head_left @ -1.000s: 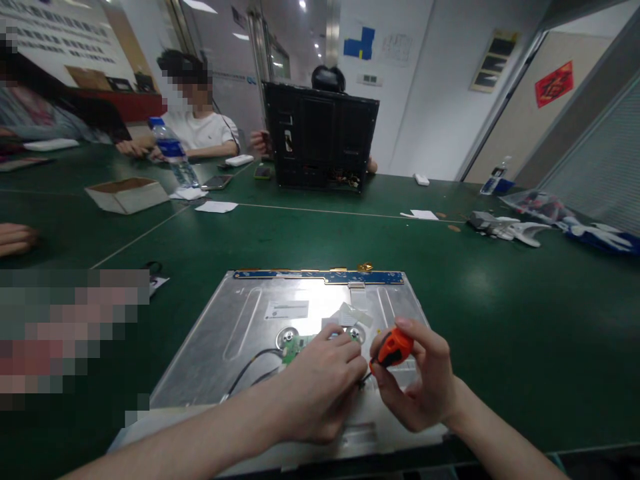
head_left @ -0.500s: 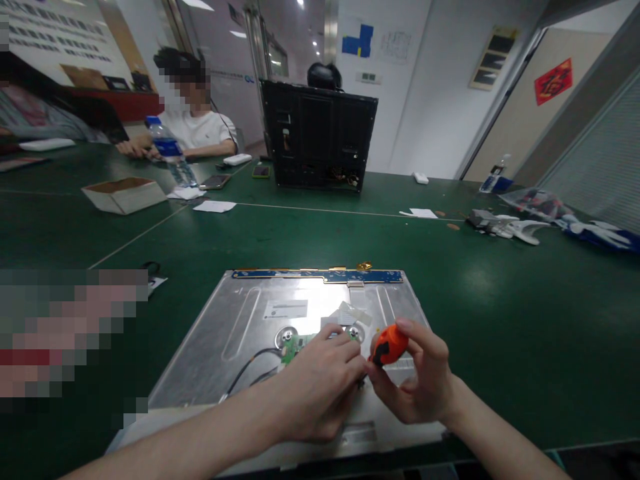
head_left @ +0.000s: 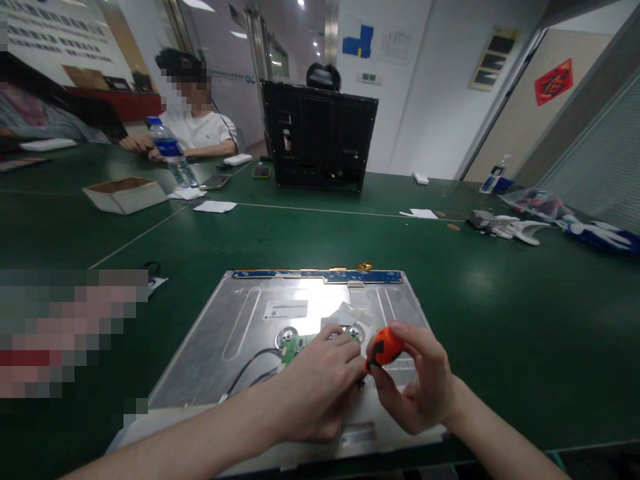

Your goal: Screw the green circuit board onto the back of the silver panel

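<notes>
A silver metal panel with a blue strip along its far edge lies flat on the green table. My right hand is closed round a short orange-handled screwdriver, tip pointing down at the panel. My left hand rests on the panel beside it, fingers curled over a small green circuit board and pinched near the screwdriver tip. Black cables run from the board toward the panel's left side. What the left fingers pinch is hidden.
A black monitor casing stands upright at the table's far side with a person behind it. A water bottle, a cardboard box, phones and papers lie far left. White parts and bags lie far right. Other people sit at left.
My right hand has turned the orange screwdriver slightly and shifted a little left. The left hand has stayed in place on the board.
</notes>
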### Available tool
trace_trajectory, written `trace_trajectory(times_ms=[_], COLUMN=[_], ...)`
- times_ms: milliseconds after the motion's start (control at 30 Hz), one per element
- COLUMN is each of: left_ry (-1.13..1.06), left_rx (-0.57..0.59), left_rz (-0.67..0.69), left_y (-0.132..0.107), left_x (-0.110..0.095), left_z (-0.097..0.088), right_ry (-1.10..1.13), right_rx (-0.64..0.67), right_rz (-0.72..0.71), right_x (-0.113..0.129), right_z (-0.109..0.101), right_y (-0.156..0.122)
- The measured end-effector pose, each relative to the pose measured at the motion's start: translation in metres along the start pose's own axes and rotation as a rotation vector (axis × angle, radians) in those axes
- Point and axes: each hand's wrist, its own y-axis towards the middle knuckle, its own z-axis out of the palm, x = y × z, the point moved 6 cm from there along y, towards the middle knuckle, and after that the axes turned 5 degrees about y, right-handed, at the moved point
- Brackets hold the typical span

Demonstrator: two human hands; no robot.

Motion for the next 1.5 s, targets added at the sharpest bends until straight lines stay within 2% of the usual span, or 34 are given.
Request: trace_trajectory(times_ms=[300, 767, 967, 1300, 1500], left_ry=[-0.005, 0.003, -0.017, 0.009, 0.005], left_rx=[-0.004, 0.009, 0.012, 0.04, 0.003], left_rz=[0.006, -0.001, 0.001, -0.01, 0.01], left_y=[-0.001, 0.0, 0.001, 0.001, 0.0], left_x=[0.0, 0.0, 0.002, -0.002, 0.002], left_z=[0.001, 0.001, 0.005, 0.001, 0.005], right_ry=[-0.085, -0.054, 0.005, -0.205, -0.045], right_rx=[-0.027, 0.003, 0.038, -0.007, -0.041], right_rz=[-0.001, -0.001, -0.015, -0.011, 0.046], right_x=[0.0, 0.001, 0.004, 0.009, 0.008], right_z=[-0.001, 0.0, -0.002, -0.007, -0.008], right_y=[-0.005, -0.001, 0.009, 0.013, 0.006])
